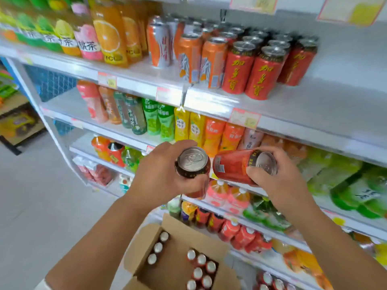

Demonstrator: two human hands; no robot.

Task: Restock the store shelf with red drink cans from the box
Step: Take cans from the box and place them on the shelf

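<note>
My left hand [156, 174] grips an upright red drink can [193, 164] with its silver top facing me. A second red can [232, 167], tipped on its side, sits in my right hand [278, 178]. Both cans hover in front of the middle shelves, nearly touching each other. Below my arms an open cardboard box [144, 245] on the floor holds several more cans, seen from above as silver tops [201, 266]. On the upper shelf [314, 105] stand rows of red cans with yellow characters [261, 77], with bare shelf to their right.
Orange cans [189, 59] stand left of the red ones on the upper shelf. Bottled teas and juices [134, 114] fill the shelves to the left and below. Price tags [244, 118] line the shelf edges. Grey floor [41, 195] lies to the left of the box.
</note>
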